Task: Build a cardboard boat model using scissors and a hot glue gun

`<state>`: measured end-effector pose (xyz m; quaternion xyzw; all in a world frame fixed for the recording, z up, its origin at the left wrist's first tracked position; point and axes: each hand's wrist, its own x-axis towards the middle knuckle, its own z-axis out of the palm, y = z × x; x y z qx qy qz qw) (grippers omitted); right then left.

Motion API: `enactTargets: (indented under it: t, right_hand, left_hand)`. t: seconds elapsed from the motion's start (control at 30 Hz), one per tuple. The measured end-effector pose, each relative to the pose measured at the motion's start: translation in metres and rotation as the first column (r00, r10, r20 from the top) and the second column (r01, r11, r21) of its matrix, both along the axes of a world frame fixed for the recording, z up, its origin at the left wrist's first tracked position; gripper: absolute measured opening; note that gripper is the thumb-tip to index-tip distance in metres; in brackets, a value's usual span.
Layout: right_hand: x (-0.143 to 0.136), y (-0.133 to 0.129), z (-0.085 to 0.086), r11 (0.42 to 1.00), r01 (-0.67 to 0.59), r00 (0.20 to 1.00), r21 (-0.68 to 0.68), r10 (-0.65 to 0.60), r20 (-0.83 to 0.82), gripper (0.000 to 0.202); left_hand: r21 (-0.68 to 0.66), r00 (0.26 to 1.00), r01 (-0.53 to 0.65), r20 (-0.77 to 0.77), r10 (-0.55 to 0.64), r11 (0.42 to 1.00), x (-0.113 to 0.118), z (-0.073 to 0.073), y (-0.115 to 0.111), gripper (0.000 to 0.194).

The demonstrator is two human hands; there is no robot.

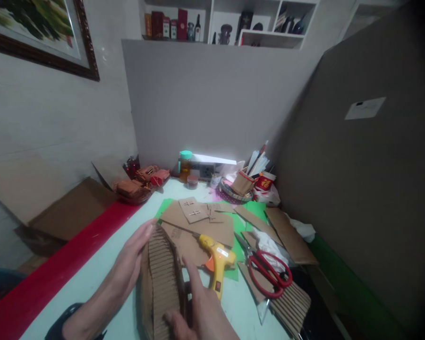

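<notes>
A long, boat-shaped cardboard piece with a ridged corrugated face and raised edges stands near the table's front. Along its left side, my left hand grips it, fingertips near the top end. My right hand holds its right edge, with the thumb lying on the ridged face and the index finger pointing up beside it. Just right of the piece lies a yellow glue gun with an orange trigger, on flat cardboard sheets. Red-handled scissors rest further right on cardboard scraps.
Small cardboard pieces with stick crosses lie behind the glue gun. Crumpled white tissue is beside the scissors. A container of sticks and pens, a jar with a green lid and brown leather-like items stand at the back.
</notes>
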<state>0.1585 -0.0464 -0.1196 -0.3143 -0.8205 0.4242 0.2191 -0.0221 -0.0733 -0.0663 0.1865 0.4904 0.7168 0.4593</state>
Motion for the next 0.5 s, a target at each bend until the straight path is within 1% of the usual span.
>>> enactTargets:
  t: [0.07, 0.13, 0.2, 0.3, 0.4, 0.5]
  right_hand:
    - [0.003, 0.001, 0.005, 0.999, -0.046, 0.998, -0.007, 0.046, 0.034, 0.090]
    - [0.005, 0.001, 0.012, 0.998, -0.056, 0.997, 0.022, 0.055, 0.061, 0.083]
    - [0.005, 0.002, 0.021, 0.998, -0.037, 0.996, 0.055, 0.032, 0.080, 0.071]
    - [0.006, 0.003, 0.031, 0.997, -0.011, 0.993, 0.073, 0.003, 0.114, 0.053]
    - [0.007, 0.006, 0.033, 0.994, -0.017, 0.987, 0.110, -0.001, 0.163, 0.045]
    - [0.009, 0.011, 0.029, 0.987, 0.021, 0.989, 0.156, -0.044, 0.144, 0.035]
  left_hand:
    - [-0.062, 0.999, 0.020, -0.043, -0.023, 0.998, -0.007, -0.003, -0.003, 0.040]
    - [-0.104, 0.997, 0.004, -0.082, -0.013, 0.995, -0.013, -0.004, -0.005, 0.038]
    - [-0.112, 0.991, -0.033, -0.129, 0.018, 0.993, -0.017, -0.002, -0.007, 0.033]
    - [-0.086, 0.975, -0.077, -0.215, 0.057, 0.993, -0.025, 0.001, -0.009, 0.029]
    - [-0.069, 0.947, -0.122, -0.307, 0.095, 0.990, -0.037, 0.002, -0.012, 0.026]
    - [-0.044, 0.902, -0.193, -0.402, 0.159, 0.980, -0.049, 0.005, -0.017, 0.016]
